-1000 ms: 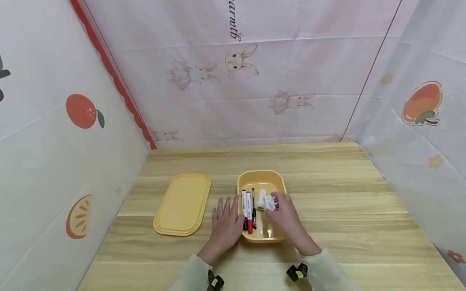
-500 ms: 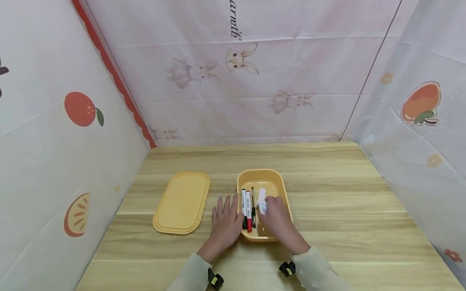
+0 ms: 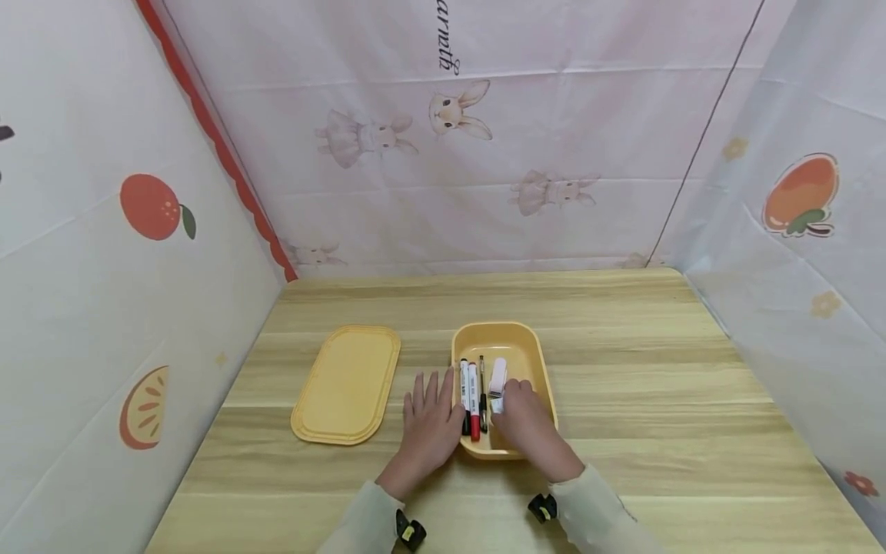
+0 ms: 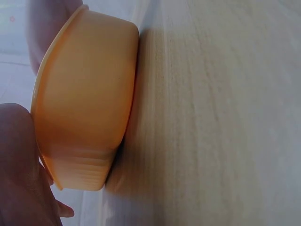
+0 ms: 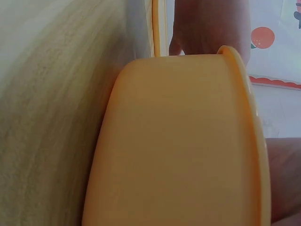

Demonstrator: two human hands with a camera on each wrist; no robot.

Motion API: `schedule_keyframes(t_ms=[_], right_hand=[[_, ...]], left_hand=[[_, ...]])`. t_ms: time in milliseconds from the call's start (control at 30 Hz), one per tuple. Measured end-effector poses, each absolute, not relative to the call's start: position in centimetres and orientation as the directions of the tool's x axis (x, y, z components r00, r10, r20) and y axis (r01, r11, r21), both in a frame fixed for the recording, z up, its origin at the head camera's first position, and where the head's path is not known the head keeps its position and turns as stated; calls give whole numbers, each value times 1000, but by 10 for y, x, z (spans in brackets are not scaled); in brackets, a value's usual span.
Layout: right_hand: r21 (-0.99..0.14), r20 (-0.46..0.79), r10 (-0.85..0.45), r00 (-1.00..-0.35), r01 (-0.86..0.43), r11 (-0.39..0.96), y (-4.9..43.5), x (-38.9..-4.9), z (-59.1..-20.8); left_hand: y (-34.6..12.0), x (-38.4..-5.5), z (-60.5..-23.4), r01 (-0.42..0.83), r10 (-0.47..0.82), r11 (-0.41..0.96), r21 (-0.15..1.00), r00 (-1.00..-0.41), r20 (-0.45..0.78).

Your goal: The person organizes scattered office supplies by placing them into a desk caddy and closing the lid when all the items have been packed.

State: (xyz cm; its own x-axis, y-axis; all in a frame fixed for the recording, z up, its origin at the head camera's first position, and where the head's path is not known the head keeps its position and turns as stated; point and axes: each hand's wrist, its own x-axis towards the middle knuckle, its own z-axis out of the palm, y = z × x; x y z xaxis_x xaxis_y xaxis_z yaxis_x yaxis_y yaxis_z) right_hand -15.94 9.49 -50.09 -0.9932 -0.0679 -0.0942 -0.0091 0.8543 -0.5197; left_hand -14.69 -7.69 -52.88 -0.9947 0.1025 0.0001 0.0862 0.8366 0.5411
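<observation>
My left hand [image 3: 432,425] lies with straight fingers against the left rim of an orange-yellow plastic box [image 3: 500,332]. Reaching down into the box, my right hand [image 3: 528,419] pinches a small white eraser [image 3: 497,405] in a printed sleeve, mostly hidden by the fingers. Just beyond the eraser is a pale pink stapler [image 3: 497,375]. Along the box's left side lie a black-capped marker [image 3: 465,388], a red-capped marker [image 3: 474,392] and a slim black pen [image 3: 483,400]. Both wrist views show mainly the outer box wall [image 4: 89,80], with the right hand [image 5: 284,179] past its rim.
A flat yellow lid [image 3: 348,385] rests on the wood-grain table [image 3: 637,385] left of the box. Printed cloth walls [image 3: 388,61] enclose the table at the back and on both sides.
My right hand has moved left and down into the box with the eraser, bringing it close to the near end of the stapler. My left hand has stayed at the rim.
</observation>
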Motion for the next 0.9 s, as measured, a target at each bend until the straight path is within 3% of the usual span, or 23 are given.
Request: schedule_keyframes(t_ms=[500, 900], right_hand=[[-577, 19, -63, -998, -63, 814, 95, -159, -492], [-510, 102, -93, -990, -132, 850, 90, -155, -482]], left_hand=[[-77, -149, -529, 81, 104, 841, 535, -995, -12], [-82, -149, -528, 106, 125, 823, 558, -992, 4]])
